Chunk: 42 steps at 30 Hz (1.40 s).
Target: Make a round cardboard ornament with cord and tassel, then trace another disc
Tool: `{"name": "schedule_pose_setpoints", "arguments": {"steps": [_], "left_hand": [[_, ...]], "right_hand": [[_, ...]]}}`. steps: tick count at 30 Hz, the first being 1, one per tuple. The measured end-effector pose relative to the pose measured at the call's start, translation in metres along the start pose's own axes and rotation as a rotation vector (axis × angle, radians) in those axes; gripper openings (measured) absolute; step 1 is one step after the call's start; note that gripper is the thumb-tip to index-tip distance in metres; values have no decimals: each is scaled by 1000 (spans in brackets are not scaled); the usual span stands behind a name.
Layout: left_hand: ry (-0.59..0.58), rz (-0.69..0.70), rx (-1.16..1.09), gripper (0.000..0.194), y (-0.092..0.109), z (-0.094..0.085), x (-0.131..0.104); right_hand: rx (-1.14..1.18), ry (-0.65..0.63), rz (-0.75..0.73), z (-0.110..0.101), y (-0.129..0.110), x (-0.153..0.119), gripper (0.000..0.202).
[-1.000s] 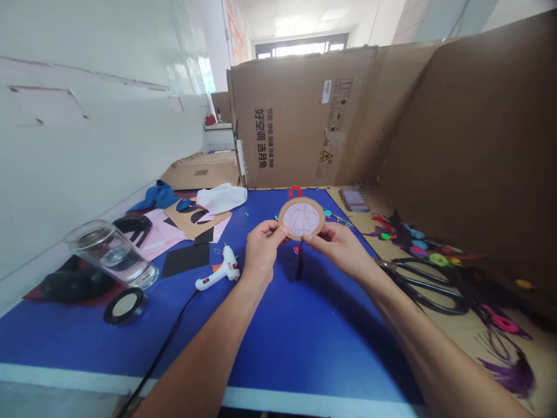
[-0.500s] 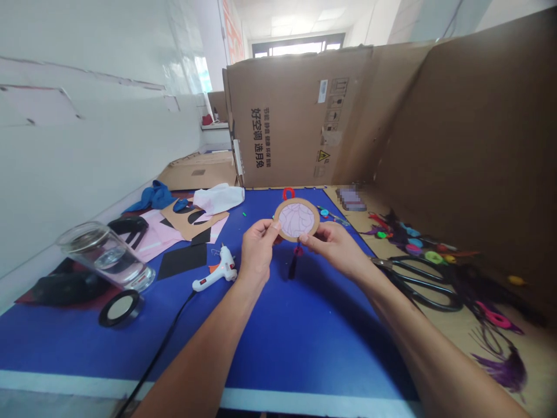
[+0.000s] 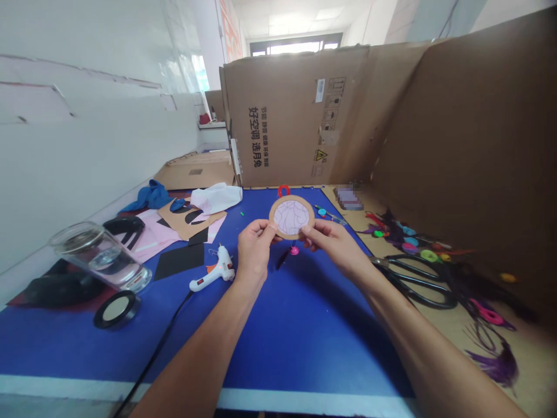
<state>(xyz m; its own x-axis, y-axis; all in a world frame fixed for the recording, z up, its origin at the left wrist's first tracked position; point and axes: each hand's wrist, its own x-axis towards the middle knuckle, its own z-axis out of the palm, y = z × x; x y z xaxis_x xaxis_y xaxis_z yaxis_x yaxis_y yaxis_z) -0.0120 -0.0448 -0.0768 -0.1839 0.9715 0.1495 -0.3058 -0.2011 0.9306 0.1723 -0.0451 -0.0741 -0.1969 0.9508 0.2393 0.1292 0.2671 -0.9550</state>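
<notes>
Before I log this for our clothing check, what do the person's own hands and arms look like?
The left hand and right hand wear no gloves; no rings or watch show, though both are partly hidden. The left forearm and right forearm narrow toward the hands, with no sleeves, cables or markings visible.

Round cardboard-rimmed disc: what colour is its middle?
The disc's middle is pale purple with darker curved lines, clearest in the head view.

At centre, the cardboard-rimmed disc (image 3: 291,217) looks matt; at left, the jar (image 3: 102,256) is clear, smooth and glossy, the glue gun (image 3: 221,268) smooth plastic, the bench (image 3: 282,325) faintly glossy.
</notes>
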Motion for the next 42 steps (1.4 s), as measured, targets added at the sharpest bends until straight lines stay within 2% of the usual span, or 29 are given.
{"name": "schedule_pose_setpoints", "arguments": {"steps": [7,16,24,30,38,42], "left_hand": [[-16,5,17,23,-3,3,-2],[-8,15,38,23,-7,5,-3],[-24,3,31,26,-8,3,-1],[-2,13,21,25,-1,-1,0],[49,44,25,30,0,-7,8],[26,34,41,25,-2,-6,6]], "right_hand": [[-90,14,-35,7,-1,0,32],[-108,71,-64,12,2,0,26],[-108,66,-52,12,3,1,27],[45,47,8,21,6,0,36],[98,-67,77,32,6,-4,31],[74,-18,59,27,7,-4,36]]}}
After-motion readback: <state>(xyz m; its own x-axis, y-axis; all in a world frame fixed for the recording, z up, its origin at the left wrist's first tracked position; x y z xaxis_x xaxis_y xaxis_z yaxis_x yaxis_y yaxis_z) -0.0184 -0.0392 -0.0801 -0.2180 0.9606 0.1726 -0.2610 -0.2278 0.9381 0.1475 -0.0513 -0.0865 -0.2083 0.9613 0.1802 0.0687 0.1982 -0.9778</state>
